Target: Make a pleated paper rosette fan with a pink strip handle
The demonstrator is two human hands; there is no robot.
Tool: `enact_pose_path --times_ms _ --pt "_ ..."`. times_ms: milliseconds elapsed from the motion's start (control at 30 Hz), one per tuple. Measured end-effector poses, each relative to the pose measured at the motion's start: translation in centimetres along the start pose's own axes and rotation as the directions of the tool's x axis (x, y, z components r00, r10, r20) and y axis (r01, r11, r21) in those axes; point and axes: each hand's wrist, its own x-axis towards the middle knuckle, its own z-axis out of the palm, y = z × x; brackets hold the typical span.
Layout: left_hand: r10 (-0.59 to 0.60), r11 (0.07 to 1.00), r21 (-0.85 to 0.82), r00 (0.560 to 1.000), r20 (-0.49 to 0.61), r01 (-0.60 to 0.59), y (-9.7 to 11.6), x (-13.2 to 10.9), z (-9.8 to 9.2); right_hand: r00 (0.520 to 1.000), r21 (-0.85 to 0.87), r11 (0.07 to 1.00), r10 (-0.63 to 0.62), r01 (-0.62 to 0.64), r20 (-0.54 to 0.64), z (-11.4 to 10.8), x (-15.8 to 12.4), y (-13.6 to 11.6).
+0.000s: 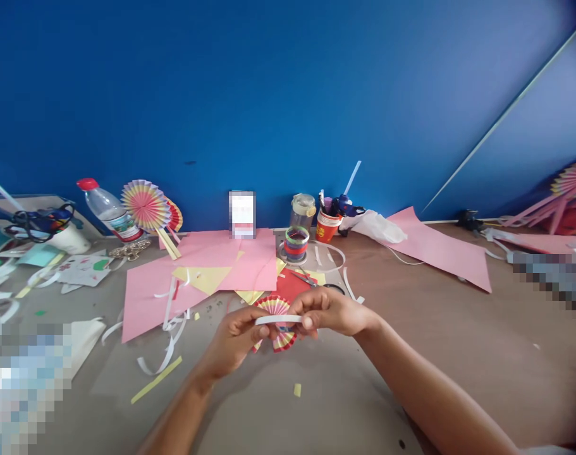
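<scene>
A short white paper strip is stretched level between my two hands. My left hand pinches its left end, and my right hand pinches the right end between thumb and fingers. Just behind and below the strip is a pleated paper fan in pink, yellow and red, partly hidden by the strip and my fingers. Whether my fingers also touch the fan I cannot tell. Beyond my right hand lie scissors on red paper.
Pink paper sheets with white strips cover the left middle. Along the blue wall stand a bottle, finished fans, a phone, a jar and a red cup. Another pink sheet lies at right.
</scene>
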Motion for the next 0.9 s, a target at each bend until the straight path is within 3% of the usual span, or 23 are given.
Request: enact_pose_path --times_ms 167,433,633,900 --pt "-0.018 0.979 -0.203 0.998 0.057 0.029 0.4 -0.2 -0.4 0.996 0.282 0.956 -0.086 0.085 -0.009 -0.5 0.6 1.6" --pt "-0.061 0.941 -0.325 0.991 0.118 0.096 -0.2 0.0 0.1 0.994 0.493 0.866 -0.111 0.088 0.017 -1.2 1.7 3.9" --pt "-0.057 0.940 -0.321 0.982 0.178 0.113 -0.1 0.0 0.2 0.988 0.573 0.812 -0.152 0.111 0.024 -1.4 2.0 4.8" --pt "-0.087 0.910 -0.378 0.970 0.226 0.169 -0.7 0.2 0.1 0.990 0.531 0.844 -0.125 0.076 0.058 -1.0 1.8 4.7"
